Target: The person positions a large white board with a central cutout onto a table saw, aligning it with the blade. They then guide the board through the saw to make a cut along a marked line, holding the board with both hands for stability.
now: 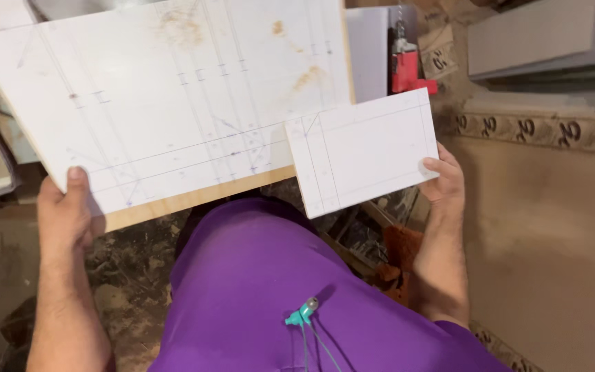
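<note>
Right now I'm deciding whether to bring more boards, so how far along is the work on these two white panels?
Both panels already carry pencilled layout lines. The left hand grips the large white board by its lower corner; the right hand holds the small white panel by its edge. No holes or cuts show along those lines, so that seems still undone.

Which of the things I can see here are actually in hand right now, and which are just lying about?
In hand:
- large white board with pencil lines, held at its lower corner by the left hand
- small white panel, held at its right edge by the right hand

Lying about:
- red tool behind the boards
- grey slabs, top right
- patterned carpet
- teal earphones on the purple shirt
</note>
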